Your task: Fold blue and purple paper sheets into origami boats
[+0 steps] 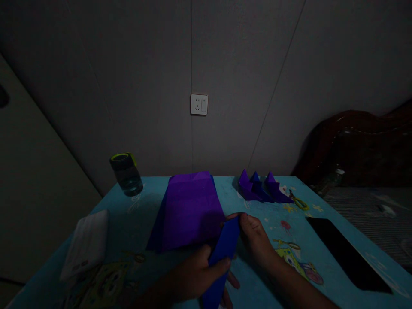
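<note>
A folded strip of blue paper [225, 242] is held up at a slant between my two hands. My left hand [206, 270] grips its lower part, thumb across the front and fingers behind. At the upper end, my right hand [252, 231] pinches the top edge and corner. Just behind them lie sheets of purple paper [193, 210] with crease lines, and dark blue sheets [157, 231] show from under them. Several folded paper boats [249, 189], purple and blue, stand in a row at the back right of the table.
A water bottle [127, 176] with a green rim stands at the back left, and a white packet [86, 244] lies at the left edge. Yellow-handled scissors [301, 203] sit beside the boats. A flat black object [349, 255] lies at right. The tablecloth [273, 274] has printed cartoons.
</note>
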Tool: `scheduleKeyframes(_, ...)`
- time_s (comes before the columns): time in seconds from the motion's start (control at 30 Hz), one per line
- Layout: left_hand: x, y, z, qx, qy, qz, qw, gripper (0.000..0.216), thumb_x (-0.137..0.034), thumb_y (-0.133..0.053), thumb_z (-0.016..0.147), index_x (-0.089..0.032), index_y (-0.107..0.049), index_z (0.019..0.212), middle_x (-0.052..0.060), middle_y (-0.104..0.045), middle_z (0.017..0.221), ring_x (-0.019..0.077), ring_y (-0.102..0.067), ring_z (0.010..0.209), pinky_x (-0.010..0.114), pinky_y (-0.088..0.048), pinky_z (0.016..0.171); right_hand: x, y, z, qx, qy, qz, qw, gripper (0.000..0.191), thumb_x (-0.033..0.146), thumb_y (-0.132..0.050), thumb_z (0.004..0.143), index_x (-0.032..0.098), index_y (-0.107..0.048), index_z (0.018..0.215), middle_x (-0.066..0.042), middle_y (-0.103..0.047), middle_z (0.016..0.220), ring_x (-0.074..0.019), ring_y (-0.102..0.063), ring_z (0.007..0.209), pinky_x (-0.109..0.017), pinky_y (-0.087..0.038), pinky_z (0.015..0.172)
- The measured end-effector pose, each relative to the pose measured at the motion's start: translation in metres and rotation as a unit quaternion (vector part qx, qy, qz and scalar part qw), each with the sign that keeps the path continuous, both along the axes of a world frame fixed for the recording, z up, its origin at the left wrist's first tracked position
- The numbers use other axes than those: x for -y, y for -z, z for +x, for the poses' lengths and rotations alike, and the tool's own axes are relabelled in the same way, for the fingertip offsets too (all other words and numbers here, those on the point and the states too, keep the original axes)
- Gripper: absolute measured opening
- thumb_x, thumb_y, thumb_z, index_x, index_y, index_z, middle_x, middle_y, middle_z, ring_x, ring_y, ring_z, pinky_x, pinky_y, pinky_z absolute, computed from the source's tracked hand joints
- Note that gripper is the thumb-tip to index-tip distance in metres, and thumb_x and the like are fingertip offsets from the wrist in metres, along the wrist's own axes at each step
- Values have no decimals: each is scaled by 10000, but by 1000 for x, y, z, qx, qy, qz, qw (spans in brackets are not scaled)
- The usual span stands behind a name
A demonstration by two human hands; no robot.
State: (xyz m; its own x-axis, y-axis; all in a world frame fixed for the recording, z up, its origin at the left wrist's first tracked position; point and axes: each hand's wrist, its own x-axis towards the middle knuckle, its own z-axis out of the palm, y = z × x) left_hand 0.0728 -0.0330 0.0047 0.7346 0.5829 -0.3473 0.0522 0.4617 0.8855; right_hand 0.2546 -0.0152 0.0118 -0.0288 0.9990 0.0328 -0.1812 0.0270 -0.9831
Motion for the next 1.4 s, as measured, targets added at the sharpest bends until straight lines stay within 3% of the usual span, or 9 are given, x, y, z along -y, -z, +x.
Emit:
scheduleKeyframes(0.13,1,1,4,7,-71,1,997,599,-681,-541,797,-188,-506,1136,149,-722,1078,224,-745,724,340,-564,646,1,-5,-4,-16,-6,-9,1000,557,681,-580,800,145,-710,884,-49,-691,655,-140,-558,475,-259,-461,480)
scheduleKeyframes(0.33,-1,-1,6,-2,-62,38,997,561,-642,-475,859,-124,-574,1049,156,-752,949,173,-709,551,266,-520,498,3,-4,-4,-27,-25,-9,999,554,667,-568,819,144,-697,951,-31,-667,631,-128,-528,423,-254,-438,428)
scheduleKeyframes(0.47,-2,-6,7,30,-67,-1,997,518,-622,-497,859,-133,-589,1004,139,-762,895,178,-709,533,263,-522,483,2,-7,-5,-44,-28,-30,998,596,676,-530,839,123,-694,990,-36,-648,629,-125,-515,421,-253,-427,426)
scheduleKeyframes(0.6,-4,-8,9,43,-165,-65,983,573,-682,-488,826,-135,-574,973,115,-756,757,205,-707,511,271,-517,465,7,-13,-12,-40,-104,9,994,608,679,-419,893,131,-675,953,-6,-565,603,-124,-513,472,-264,-460,502)
scheduleKeyframes(0.73,-9,-1,9,11,-260,-62,963,591,-674,-507,824,-154,-553,1101,94,-755,768,249,-728,607,337,-556,554,15,-14,-20,25,-175,31,984,466,600,-512,893,165,-621,1020,64,-439,584,-88,-427,434,-226,-414,454)
scheduleKeyframes(0.9,-9,1,7,-64,-357,49,931,500,-537,-658,790,-208,-599,1162,118,-659,1249,290,-561,1233,335,-482,956,14,-14,-17,171,-69,91,979,389,515,-526,911,167,-646,786,24,-537,612,-129,-497,570,-233,-436,556)
scheduleKeyframes(1.13,-2,-7,9,1,-277,243,930,630,-337,-729,777,-211,-492,1347,124,-548,1393,285,-485,1300,388,-335,1108,10,-12,-8,240,22,113,964,453,471,-470,939,157,-588,634,13,-497,595,-129,-432,579,-240,-365,550)
scheduleKeyframes(1.27,-7,-5,7,-35,-307,209,928,437,-379,-665,826,-185,-610,1214,112,-568,1377,281,-416,1359,396,-224,1168,12,-13,-9,234,-3,125,964,448,451,-452,958,158,-617,661,12,-522,596,-131,-465,573,-237,-383,551)
scheduleKeyframes(1.4,-10,-7,5,-44,-372,85,923,293,-384,-701,789,-192,-694,1010,99,-695,1171,303,-433,1343,419,-174,1181,13,-16,-8,272,-11,148,951,359,409,-448,970,173,-718,963,-19,-663,693,-183,-603,654,-275,-480,648)
